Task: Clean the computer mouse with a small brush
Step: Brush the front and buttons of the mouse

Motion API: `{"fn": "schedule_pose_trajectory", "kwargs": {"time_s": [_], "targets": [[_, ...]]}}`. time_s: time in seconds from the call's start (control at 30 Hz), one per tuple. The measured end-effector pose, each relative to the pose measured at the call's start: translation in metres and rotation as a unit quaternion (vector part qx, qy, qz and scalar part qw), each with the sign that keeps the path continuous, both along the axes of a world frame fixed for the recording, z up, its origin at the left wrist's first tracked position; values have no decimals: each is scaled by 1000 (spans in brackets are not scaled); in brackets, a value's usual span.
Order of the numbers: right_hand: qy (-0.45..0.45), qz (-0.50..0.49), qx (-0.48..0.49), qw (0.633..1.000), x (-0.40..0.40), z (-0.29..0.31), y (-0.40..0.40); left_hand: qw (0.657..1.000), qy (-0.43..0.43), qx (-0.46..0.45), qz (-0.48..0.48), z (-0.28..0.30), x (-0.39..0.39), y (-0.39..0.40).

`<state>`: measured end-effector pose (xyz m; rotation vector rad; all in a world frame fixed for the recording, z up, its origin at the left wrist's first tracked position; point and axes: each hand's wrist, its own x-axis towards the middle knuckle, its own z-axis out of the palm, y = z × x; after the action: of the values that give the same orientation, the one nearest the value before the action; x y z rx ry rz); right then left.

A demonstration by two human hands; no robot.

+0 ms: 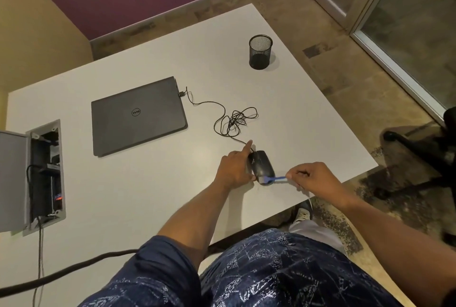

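Note:
A black wired computer mouse (262, 165) lies on the white table (138, 190) near its right edge. My left hand (234, 167) grips the mouse's left side, index finger stretched along it toward the cable. My right hand (314, 178) pinches the handle of a small blue brush (275, 179). The brush's head rests on the near end of the mouse. The mouse's thin black cable (232, 119) runs in a tangled loop to a closed grey laptop (138, 115).
A black mesh pen cup (260, 51) stands at the far right of the table. An open cable hatch (47, 173) with wires sits at the left, and a thick cable (61, 272) crosses the near edge. An office chair base (424, 149) stands on the floor to the right.

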<state>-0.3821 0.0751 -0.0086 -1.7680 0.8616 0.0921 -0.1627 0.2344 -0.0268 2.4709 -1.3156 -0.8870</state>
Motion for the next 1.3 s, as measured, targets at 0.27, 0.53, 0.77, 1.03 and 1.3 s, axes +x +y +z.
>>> {"fn": "schedule_pose_trajectory", "kwargs": {"time_s": [0.27,0.53,0.77,1.03,1.3], "targets": [[25,-8,-48,999,-14,-14,-7,1000,0,0,-4,0,2,0],[16,21,-76,997,-2,-13,-3,1000,-1,0,-6,0,-1,1],[6,-28,-47,999,-5,-10,-6,1000,-1,2,-11,3,-2,1],[15,-78,-21,997,-19,-14,-17,1000,2,2,-10,3,-2,0],[9,-82,1,997,-21,-12,-23,1000,-1,4,-13,3,-3,1]]}}
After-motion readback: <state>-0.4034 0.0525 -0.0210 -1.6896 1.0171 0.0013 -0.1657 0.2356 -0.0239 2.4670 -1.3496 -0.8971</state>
